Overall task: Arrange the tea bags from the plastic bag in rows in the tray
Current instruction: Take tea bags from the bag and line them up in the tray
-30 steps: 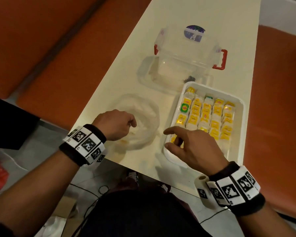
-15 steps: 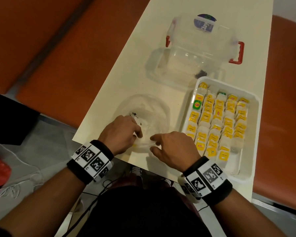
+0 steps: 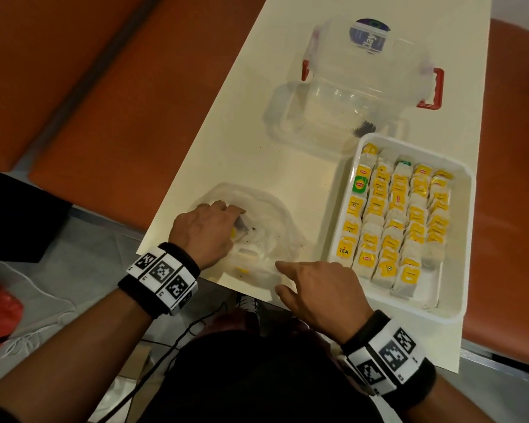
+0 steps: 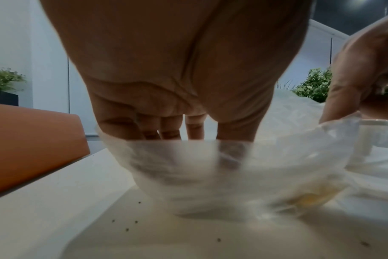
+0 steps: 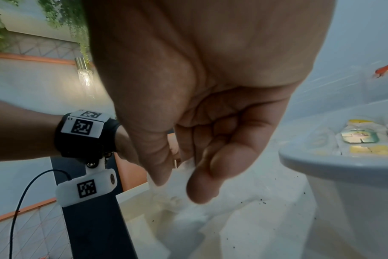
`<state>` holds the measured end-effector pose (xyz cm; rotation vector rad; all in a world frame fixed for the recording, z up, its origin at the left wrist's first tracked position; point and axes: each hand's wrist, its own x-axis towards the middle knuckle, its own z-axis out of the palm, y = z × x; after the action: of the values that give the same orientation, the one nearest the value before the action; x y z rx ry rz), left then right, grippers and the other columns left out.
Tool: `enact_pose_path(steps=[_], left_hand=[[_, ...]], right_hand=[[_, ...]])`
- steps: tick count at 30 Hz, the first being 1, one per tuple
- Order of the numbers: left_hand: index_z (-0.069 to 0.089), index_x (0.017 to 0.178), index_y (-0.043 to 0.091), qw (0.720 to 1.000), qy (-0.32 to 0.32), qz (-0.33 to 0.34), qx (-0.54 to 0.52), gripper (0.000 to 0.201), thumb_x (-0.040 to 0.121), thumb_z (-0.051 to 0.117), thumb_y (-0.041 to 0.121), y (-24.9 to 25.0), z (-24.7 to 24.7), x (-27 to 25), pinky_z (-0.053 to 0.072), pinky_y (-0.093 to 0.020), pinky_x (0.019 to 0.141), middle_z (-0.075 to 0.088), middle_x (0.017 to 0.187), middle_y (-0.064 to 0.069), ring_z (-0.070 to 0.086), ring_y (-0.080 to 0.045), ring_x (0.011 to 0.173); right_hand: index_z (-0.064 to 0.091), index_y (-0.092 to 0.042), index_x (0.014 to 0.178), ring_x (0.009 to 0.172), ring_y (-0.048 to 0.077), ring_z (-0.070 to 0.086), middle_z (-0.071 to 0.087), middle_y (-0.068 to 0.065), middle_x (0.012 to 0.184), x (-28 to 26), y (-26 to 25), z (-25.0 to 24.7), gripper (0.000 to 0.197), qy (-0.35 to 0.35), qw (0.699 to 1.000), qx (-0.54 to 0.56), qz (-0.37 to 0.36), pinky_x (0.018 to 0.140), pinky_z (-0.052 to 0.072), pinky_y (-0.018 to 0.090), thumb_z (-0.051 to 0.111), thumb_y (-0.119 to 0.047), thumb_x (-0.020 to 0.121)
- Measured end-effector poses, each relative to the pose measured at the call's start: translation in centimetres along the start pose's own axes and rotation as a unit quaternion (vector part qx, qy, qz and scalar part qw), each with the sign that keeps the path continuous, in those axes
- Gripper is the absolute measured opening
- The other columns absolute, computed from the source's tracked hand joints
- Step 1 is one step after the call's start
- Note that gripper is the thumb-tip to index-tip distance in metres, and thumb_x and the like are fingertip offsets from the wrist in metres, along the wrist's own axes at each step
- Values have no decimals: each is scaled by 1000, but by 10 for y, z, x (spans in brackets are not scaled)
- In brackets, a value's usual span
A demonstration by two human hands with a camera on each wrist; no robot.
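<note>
The clear plastic bag [image 3: 275, 221] lies crumpled near the table's front edge. My left hand [image 3: 235, 218] reaches into it, fingers curled round a tea bag [image 3: 241, 228] with a yellow tag. In the left wrist view the fingertips [image 4: 171, 135] vanish behind the plastic [image 4: 210, 175]. My right hand [image 3: 280, 277] pinches the bag's near edge between thumb and forefinger, as the right wrist view [image 5: 177, 178] also shows. Two more tea bags [image 3: 245, 254] lie inside. The white tray [image 3: 409, 312] to the right holds several rows of yellow-tagged tea bags [image 3: 397, 215].
A clear lidded container [image 3: 348, 96] with red latches stands behind the tray on the cream table [image 3: 257, 132]. Loose tea specks dot the table. Orange benches [image 3: 104, 102] flank it on both sides. The tray's near right corner is bare.
My right hand left the tray, moved left to the plastic bag and pinched its edge. My left hand pushed further into the bag and closed on a tea bag.
</note>
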<state>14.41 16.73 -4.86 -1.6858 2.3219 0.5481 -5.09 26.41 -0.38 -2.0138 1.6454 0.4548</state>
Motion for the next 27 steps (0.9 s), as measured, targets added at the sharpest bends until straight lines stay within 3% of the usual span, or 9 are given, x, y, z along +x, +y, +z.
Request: enact_pose_path(steps=[3,8,10,13,15,18,21,25,27], left_hand=[[48,137,34,999,-23,1,-25,48,91,63,31,0,-2,2,47,-35,80,54,135,5,59,-23,111],[58,105,35,993,-43,9,-111,24,86,66,21,-4,-5,5,40,-30,70,58,109,6,58,-18,93],[61,103,31,987,-50,1,-151,20,86,67,22,-5,-11,7,44,-32,70,63,103,4,61,-20,93],[66,106,27,965,-50,-30,-256,20,89,67,17,-10,-22,12,55,-35,80,67,101,5,65,-18,91],[68,105,28,948,-56,-35,-313,24,88,67,10,-15,-28,16,58,-37,78,70,97,6,69,-17,86],[68,100,32,961,-79,0,-263,25,89,65,10,-18,-32,20,55,-32,75,69,99,7,66,-13,87],[64,102,34,981,-122,37,-148,20,86,70,23,-18,-28,19,46,-29,69,63,102,10,57,-6,84],[61,95,36,979,-132,39,-152,23,81,76,47,-18,-24,17,52,-35,82,63,106,14,59,-8,93],[59,89,36,981,-126,36,-141,22,81,75,48,-16,-22,16,52,-35,82,64,103,15,59,-8,96]], right_hand=[[50,-30,134,99,26,67,70,-7,120,0,0,-1,43,5,1000,6,8,78,54,36,38,-54,100],[50,-31,135,102,25,66,70,-6,120,-2,1,-3,43,2,1000,8,7,78,52,35,37,-54,101],[50,-30,135,101,26,66,70,-6,120,-3,0,-3,43,-1,1000,8,7,77,52,35,37,-54,101],[50,-30,134,100,26,66,70,-5,119,-3,-1,-2,43,-2,1000,9,9,78,53,36,38,-54,101],[50,-29,133,98,26,66,70,-5,117,-2,-1,-2,43,0,1000,10,8,77,53,36,38,-54,101],[51,-28,133,96,26,66,71,-5,115,-1,-1,-2,42,3,1000,15,6,76,53,36,38,-53,101],[51,-29,133,97,26,66,71,-4,115,1,-1,-2,43,3,1000,15,5,75,52,36,39,-53,101],[50,-28,133,97,27,66,71,-4,114,3,-1,-1,43,1,1000,11,3,72,48,35,38,-53,101],[50,-29,134,99,27,66,70,-3,116,3,-1,-2,42,-1,1000,10,0,72,47,35,38,-53,101]])
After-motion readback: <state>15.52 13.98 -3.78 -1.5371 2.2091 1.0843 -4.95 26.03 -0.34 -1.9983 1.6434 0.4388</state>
